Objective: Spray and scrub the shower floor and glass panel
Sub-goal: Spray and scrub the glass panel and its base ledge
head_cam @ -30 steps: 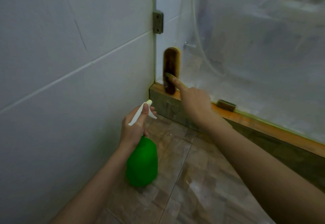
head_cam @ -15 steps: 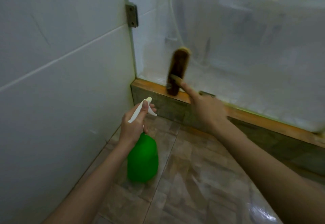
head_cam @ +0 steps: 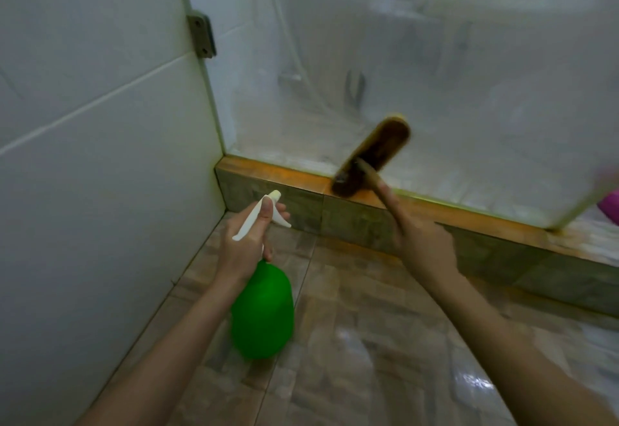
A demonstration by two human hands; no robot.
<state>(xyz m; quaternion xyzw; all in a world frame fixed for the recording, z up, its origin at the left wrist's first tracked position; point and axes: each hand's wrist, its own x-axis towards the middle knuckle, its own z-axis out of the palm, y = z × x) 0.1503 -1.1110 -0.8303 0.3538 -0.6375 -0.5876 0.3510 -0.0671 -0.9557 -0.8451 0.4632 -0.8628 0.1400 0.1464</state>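
Brush (head_cam: pixel 371 156) against the lower glass panel (head_cam: pixel 435 90), head tilted, top end leaning right, bottom end touching the orange curb (head_cam: pixel 469 216) where the glass meets it. Brush blurred, bristle detail unclear. Right hand (head_cam: pixel 423 248) gripping the brush handle, fingers wrapped round it, index finger laid along the handle toward the head. Left hand (head_cam: pixel 248 244) clenched on the neck of the green spray bottle (head_cam: pixel 263 311), thumb on top of the white trigger head (head_cam: pixel 264 213), fingers curled under the trigger; nozzle aimed at the corner of curb and wall. Bottle held upright above the floor (head_cam: pixel 361 342), left of the brush and nearer the camera, not touching the brush. Glass cloudy and streaked, its right edge blurred near the frame's right side. Metal hinge (head_cam: pixel 202 37) fixes the glass to the white tiled wall (head_cam: pixel 83 124) at upper left. Curb has grey-brown tile on its face, orange on top. Floor is brown tile, wet, with bright glare at lower right. Pink object (head_cam: pixel 611 206) just past the glass edge at far right, too cropped to identify. Both forearms bare, reaching in from the bottom.
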